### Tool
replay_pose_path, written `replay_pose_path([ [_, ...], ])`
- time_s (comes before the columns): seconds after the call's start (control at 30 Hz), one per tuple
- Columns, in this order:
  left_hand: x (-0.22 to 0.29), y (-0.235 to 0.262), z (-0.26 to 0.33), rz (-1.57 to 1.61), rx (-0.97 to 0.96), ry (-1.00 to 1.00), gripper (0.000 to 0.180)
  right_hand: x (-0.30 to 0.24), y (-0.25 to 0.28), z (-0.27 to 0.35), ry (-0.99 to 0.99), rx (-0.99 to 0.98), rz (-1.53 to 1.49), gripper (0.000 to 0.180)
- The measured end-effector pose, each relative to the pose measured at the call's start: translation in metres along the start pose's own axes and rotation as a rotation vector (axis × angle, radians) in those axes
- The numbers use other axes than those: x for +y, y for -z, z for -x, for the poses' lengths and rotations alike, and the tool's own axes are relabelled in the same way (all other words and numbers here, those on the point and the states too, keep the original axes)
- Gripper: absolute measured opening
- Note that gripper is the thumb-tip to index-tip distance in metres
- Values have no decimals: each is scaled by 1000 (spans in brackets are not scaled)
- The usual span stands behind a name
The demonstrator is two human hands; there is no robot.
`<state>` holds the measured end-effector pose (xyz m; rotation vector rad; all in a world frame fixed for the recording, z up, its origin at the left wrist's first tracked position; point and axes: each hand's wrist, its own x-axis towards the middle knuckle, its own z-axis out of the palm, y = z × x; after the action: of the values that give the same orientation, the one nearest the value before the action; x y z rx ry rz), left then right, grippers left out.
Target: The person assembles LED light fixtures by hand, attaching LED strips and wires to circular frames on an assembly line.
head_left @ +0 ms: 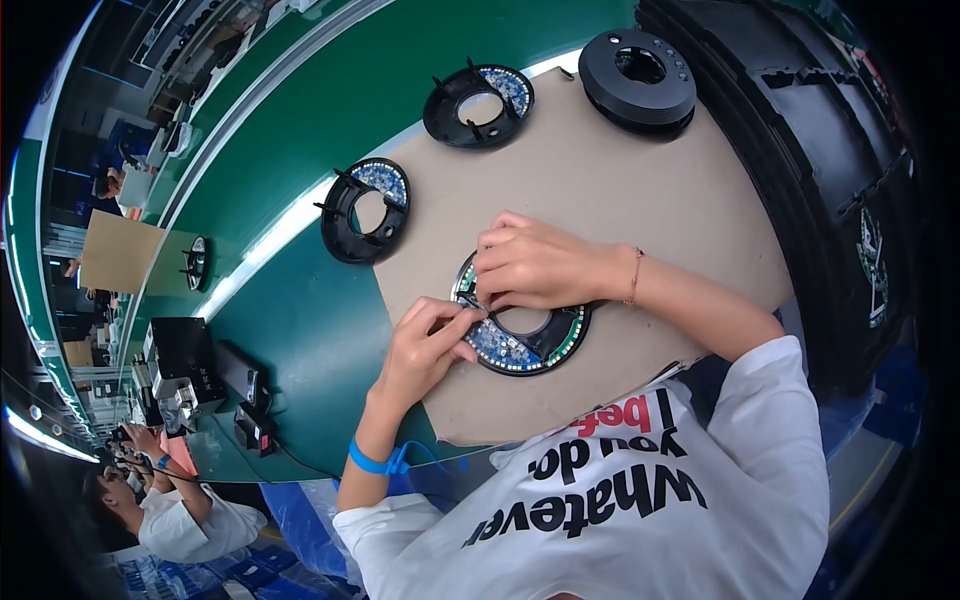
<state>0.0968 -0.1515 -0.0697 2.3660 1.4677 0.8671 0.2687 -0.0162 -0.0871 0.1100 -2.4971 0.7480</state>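
Note:
A round black housing (573,345) with a large central hole lies on a cardboard sheet (620,180) in front of me. Inside it are a blue circuit board (503,347) and a band of small pale parts along the rim. My left hand (422,348) is closed in a pinch at the board's left end. From above, my right hand (530,265) reaches over the ring, its fingers bent together close to my left fingertips. Whatever is between the fingers of either hand is too small or hidden. A blue strap (375,460) circles my left wrist.
Two similar housings with boards, one at left (340,228) and one farther back (447,128), lie near the cardboard's edge. A thick black ring-shaped unit (625,103) sits back right. Black trays (800,110) flank the right side. Black boxes (180,360) with cables and another person (190,520) are at left.

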Motion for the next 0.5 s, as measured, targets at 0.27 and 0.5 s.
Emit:
replay_pose_path([
  [0.27,3,-9,-2,50,-16,84,38,6,3,11,31,12,18,7],
  [0.5,22,-17,-19,169,109,364,18,4,9,13,31,-22,41,10],
])
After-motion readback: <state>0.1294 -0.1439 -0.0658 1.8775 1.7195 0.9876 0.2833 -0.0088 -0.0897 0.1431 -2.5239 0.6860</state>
